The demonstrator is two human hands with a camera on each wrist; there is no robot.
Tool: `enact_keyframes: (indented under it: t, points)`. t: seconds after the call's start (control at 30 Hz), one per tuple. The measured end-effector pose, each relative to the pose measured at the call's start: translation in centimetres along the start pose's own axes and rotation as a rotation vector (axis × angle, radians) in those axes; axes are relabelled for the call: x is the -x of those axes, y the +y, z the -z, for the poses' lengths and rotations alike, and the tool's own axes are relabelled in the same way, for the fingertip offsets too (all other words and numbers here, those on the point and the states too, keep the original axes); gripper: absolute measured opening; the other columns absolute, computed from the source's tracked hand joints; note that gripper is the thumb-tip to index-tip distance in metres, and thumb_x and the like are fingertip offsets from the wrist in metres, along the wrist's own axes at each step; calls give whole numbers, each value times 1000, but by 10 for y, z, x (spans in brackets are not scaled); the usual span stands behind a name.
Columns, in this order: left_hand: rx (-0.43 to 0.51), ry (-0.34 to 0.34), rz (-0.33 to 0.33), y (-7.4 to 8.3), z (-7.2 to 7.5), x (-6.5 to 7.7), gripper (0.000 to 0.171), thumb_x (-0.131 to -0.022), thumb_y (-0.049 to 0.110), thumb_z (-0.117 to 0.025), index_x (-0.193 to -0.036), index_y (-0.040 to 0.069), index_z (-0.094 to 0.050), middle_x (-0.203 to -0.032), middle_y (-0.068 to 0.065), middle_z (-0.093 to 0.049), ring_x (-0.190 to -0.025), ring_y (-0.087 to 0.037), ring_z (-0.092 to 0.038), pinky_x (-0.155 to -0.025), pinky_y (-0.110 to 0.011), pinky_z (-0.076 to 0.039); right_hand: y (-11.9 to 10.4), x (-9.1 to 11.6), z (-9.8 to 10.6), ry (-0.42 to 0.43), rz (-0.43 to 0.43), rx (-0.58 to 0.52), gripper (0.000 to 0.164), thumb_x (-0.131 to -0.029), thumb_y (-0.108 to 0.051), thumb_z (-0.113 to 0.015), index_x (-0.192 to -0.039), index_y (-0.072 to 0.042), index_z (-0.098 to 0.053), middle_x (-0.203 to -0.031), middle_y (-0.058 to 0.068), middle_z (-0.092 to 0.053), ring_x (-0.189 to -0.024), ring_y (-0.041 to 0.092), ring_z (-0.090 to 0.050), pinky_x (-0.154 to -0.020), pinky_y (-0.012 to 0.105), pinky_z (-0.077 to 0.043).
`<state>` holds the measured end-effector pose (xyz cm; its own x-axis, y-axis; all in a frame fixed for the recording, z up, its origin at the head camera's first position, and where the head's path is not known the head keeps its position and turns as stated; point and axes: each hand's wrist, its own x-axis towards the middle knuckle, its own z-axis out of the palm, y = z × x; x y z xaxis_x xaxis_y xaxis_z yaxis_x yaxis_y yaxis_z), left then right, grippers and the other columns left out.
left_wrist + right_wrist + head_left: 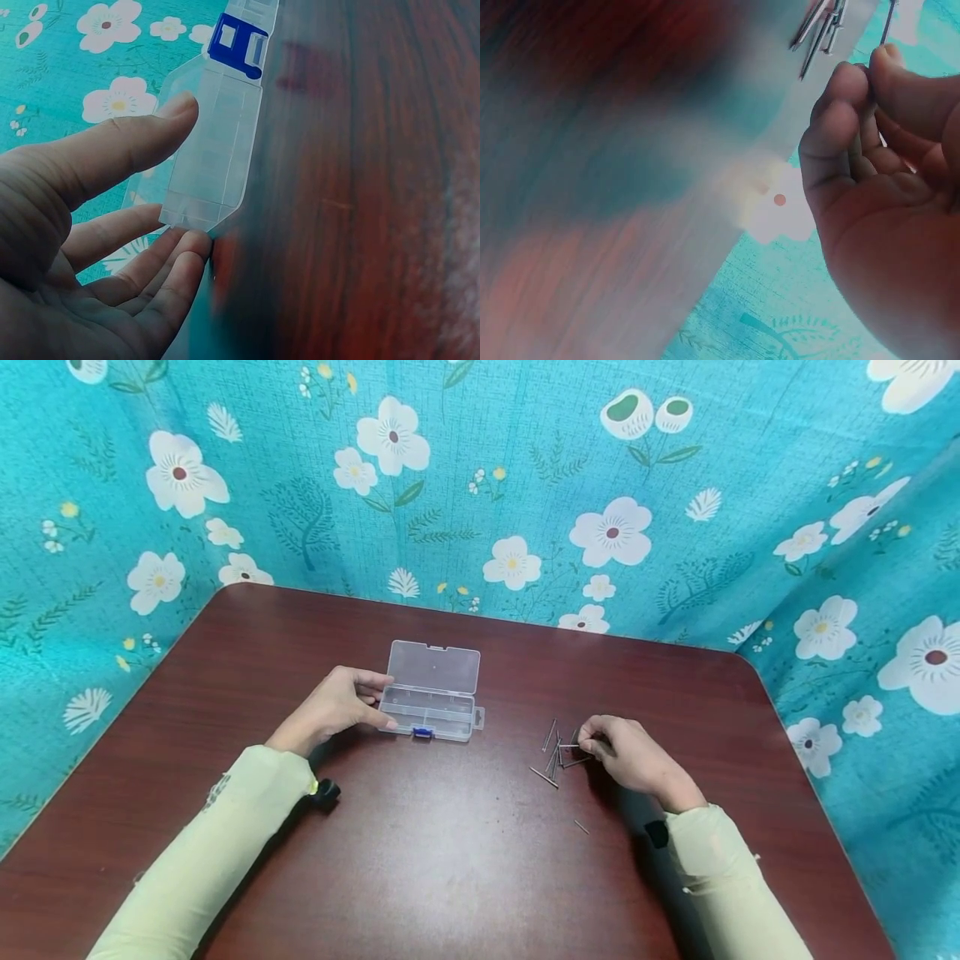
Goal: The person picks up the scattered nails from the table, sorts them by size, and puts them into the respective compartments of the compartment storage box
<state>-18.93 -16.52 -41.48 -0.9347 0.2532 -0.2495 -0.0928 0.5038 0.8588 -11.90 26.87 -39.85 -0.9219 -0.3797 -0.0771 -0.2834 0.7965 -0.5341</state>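
A clear plastic compartment box lies on the table with its lid raised at the back. My left hand holds the box's left end, the thumb over its front edge and the fingers against its side. A blue latch marks the front wall. To the right of the box, my right hand is over a small loose heap of nails. Its thumb and fingertips pinch a nail, whose shaft sticks out past them. Other nails lie beside that hand in the right wrist view.
One small nail lies apart, nearer the front of the dark red-brown table. A flowered turquoise curtain hangs along the table's back and sides. Black wrist cameras sit at both sleeve cuffs.
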Motion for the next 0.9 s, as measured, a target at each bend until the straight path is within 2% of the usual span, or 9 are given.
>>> enact_keyframes:
  t: [0.1, 0.23, 0.4, 0.63, 0.9]
  points:
    - [-4, -3, 4, 1, 0, 0, 77, -63, 7, -96, -133, 3, -65, -122, -18, -64, -109, -31, -56, -84, -35, -52, -2, -2, -1, 30, -66, -70, 10, -100, -5, -61, -92, -8, -65, -78, 0, -58, -72, 17, -54, -68, 34, -45]
    - [-2, -2, 7, 2, 0, 1, 77, -63, 6, -96, -133, 3, -65, -121, -18, -64, -109, -31, -57, -84, -35, -52, -5, -7, -4, 63, -157, -270, 10, -101, -2, -59, -100, 0, -69, -80, 8, -64, -74, 23, -60, -67, 33, -52]
    - [-2, 5, 11, 3, 0, 1, 76, -63, 6, -96, -132, 3, -65, -119, -18, -64, -106, -31, -56, -81, -33, -52, -10, -15, -7, 105, -192, -464, 14, -101, 3, -56, -105, 11, -67, -81, 15, -66, -75, 31, -64, -68, 34, -56]
    - [-11, 9, 11, 2, 0, -1, 77, -63, 9, -97, -133, 4, -65, -120, -17, -64, -107, -31, -56, -83, -34, -53, -18, -24, -9, 109, -174, -571, 18, -101, 6, -52, -106, 15, -66, -82, 18, -65, -73, 27, -65, -66, 32, -57]
    - [-11, 9, 11, -1, -1, 0, 77, -63, 11, -97, -133, 4, -65, -119, -17, -65, -107, -31, -56, -82, -33, -53, -32, -37, -16, 71, -218, -652, 20, -103, 3, -51, -110, 15, -65, -91, 26, -63, -74, 23, -63, -69, 34, -57]
